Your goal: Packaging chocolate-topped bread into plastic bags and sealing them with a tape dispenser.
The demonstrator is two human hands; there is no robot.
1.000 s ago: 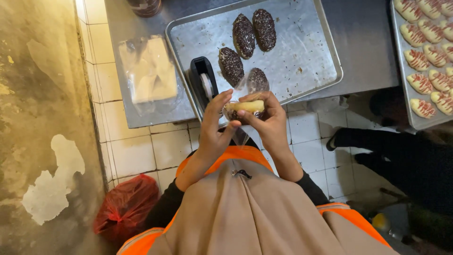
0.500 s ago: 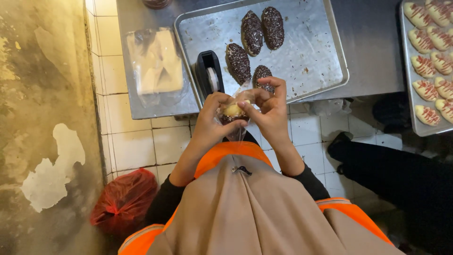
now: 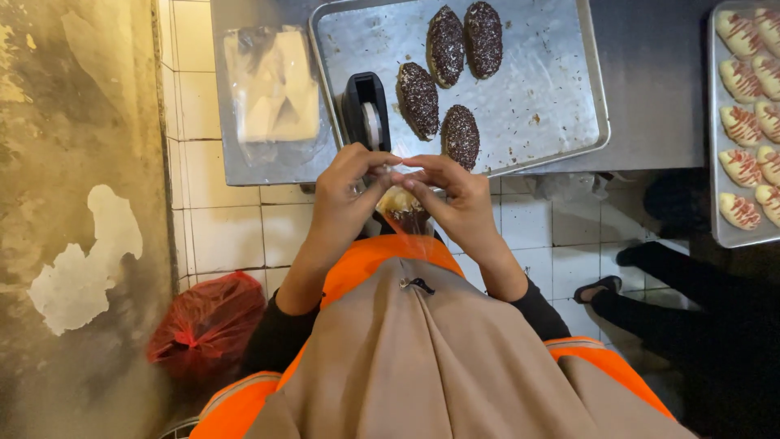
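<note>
My left hand (image 3: pixel 345 191) and my right hand (image 3: pixel 455 195) meet in front of my chest, both pinching the top of a small clear plastic bag (image 3: pixel 404 213) with a chocolate-sprinkled pastry inside. The fingertips touch at the bag's mouth. Just beyond my hands stands a black tape dispenser (image 3: pixel 366 110) at the near corner of a metal baking tray (image 3: pixel 561 73). On that tray lie several dark sprinkle-covered pastries (image 3: pixel 460 134).
A stack of clear plastic bags (image 3: pixel 272 85) lies on the steel counter left of the tray. A second tray of pale iced pastries (image 3: pixel 743 122) sits at the right. A red plastic bag (image 3: pixel 207 325) rests on the floor by the stained wall. Another person's dark legs (image 3: pixel 691 284) stand at right.
My hands with the bagged pastry have drawn slightly lower toward my chest, and my fingers have shifted to pinch the bag's top together. The view has also tilted a little.
</note>
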